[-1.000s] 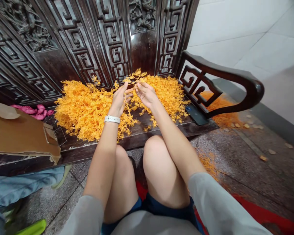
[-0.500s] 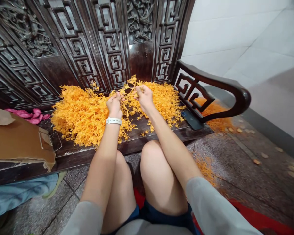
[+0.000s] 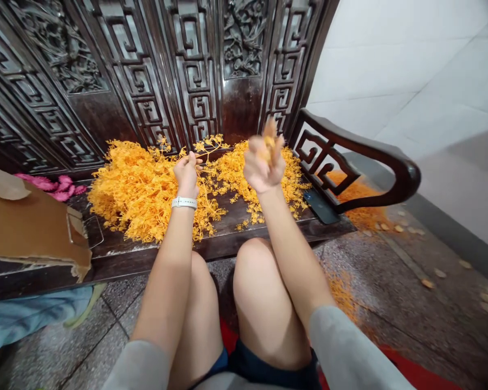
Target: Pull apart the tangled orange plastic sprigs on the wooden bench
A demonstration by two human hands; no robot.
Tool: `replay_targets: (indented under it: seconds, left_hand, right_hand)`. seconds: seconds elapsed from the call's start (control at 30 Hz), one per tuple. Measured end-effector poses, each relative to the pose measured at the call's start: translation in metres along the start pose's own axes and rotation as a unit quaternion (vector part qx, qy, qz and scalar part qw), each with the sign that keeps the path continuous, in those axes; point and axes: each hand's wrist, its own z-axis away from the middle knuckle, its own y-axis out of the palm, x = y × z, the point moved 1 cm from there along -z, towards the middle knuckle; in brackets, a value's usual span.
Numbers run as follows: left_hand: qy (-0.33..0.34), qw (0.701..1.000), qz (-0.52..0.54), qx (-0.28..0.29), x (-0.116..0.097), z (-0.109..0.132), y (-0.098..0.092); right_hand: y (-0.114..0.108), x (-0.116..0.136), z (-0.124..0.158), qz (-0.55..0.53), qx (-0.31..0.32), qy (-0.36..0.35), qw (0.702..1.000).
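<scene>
My left hand, with a pale watch band on the wrist, pinches a branching yellow artificial-flower sprig that reaches up and right. Beneath and left of it lies a large heap of yellow sprigs on the dark wooden bench. My right hand is raised over a flatter pile of small yellow pieces on the right. Motion smears its fingers, and some yellow bits show among them; how firmly they are held I cannot make out.
A dark phone lies by the carved armrest. At the left stand a cardboard box and pink flowers. Orange scraps litter the floor. A person's denim-clad leg shows lower left.
My right hand has moved right, away from the left hand and the sprig, and its fingers have loosened and blurred. My left hand keeps its pinch on the sprig.
</scene>
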Motion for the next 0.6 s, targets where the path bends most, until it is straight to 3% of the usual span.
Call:
replay_targets:
  seconds: [0.1,0.2,0.47,0.6]
  left_hand:
    - [0.024,0.999,-0.014,0.031,-0.006,0.011,0.01]
    - [0.037,0.997,-0.005,0.068,-0.009,0.02,0.017]
    - [0.035,0.992,0.015,0.12,-0.003,0.031,0.026]
    - [0.055,0.995,0.036,0.078,-0.012,0.027,0.032]
  right_hand:
    - [-0.024,-0.026,-0.01,-0.087,-0.259,-0.042,0.961]
    - [-0.027,-0.04,-0.012,-0.123,-0.386,0.016,0.914]
    - [-0.008,-0.044,-0.019,-0.095,-0.375,0.021,0.922]
    - [0.003,-0.042,-0.021,-0.044,-0.389,-0.022,0.92]
